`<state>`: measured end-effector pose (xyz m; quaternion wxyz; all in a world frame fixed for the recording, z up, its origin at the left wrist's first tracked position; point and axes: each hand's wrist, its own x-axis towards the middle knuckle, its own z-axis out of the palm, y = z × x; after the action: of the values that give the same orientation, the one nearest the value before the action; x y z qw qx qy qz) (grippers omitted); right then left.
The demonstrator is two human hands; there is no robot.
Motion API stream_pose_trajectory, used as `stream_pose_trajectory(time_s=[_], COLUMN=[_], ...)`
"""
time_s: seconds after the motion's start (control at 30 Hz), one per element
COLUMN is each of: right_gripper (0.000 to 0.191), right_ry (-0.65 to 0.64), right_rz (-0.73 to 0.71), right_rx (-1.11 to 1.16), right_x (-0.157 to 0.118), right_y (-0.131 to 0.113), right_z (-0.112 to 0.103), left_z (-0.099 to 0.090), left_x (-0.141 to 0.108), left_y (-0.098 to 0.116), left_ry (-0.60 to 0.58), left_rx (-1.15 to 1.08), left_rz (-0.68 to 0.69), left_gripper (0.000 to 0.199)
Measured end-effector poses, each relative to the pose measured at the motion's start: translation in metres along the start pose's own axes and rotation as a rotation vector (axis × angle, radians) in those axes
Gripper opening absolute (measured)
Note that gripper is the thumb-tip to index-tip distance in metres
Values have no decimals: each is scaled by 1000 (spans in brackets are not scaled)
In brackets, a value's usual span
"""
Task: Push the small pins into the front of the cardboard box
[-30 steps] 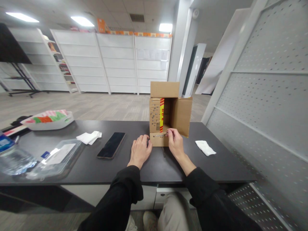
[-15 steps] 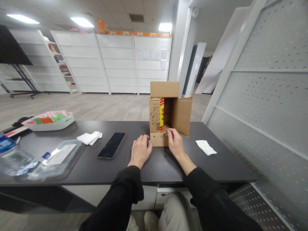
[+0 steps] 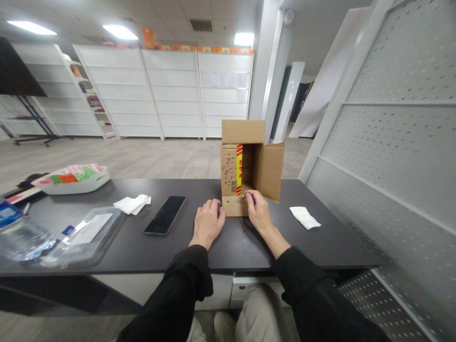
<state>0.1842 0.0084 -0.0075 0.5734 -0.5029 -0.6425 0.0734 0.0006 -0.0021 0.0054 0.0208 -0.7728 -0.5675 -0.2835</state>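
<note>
Fingers [image 3: 251, 195] of the right hand [image 3: 260, 213] are closed in a pinch, the thumb against the forefinger, and between their tips a small dark piece [image 3: 244, 198] is held at the lower flap [image 3: 233, 209] of the cardboard box [image 3: 272, 168]; what kind of piece it is cannot be told. By the left hand [image 3: 208, 223] the table [image 3: 228, 251] is touched just beside the left edge of this flap; its fingers are bent and kept near to each other, but whether something is held under them cannot be seen. Along the flap, a row of small shiny bits [image 3: 234, 200] is seen. The box is placed upright on the table, with its opening turned to the person, and its left flap is marked with many grey spots [image 3: 228, 166] and a yellow and red tape [image 3: 239, 171]. Below its front edge, a thin dark rod [image 3: 243, 225] is laid on the table. Farther out, a folded tissue [image 3: 305, 218] is placed on the right, and on the left are seen a phone [image 3: 165, 215], another tissue [image 3: 132, 204], a transparent case [image 3: 90, 235], a water bottle [image 3: 26, 240] and a white basket [image 3: 76, 188].
</note>
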Motion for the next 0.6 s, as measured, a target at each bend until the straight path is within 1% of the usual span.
stream_pose_trajectory(time_s=[0.2,0.37,0.6], right_gripper=[26,18,10], right_ry=[-1,2,-27], right_rz=[-43,-69,-51], right_rx=[-13,-29,-114], right_x=[1,2,2], right_y=[-1,2,11], right_z=[0,2,3], left_z=[1,2,1], left_x=[0,0,0], left_y=[-1,-2,0], left_ry=[8,11,-2], left_rx=[-3,-4,-2], left_rz=[4,6,-5], left_gripper=[16,17,17])
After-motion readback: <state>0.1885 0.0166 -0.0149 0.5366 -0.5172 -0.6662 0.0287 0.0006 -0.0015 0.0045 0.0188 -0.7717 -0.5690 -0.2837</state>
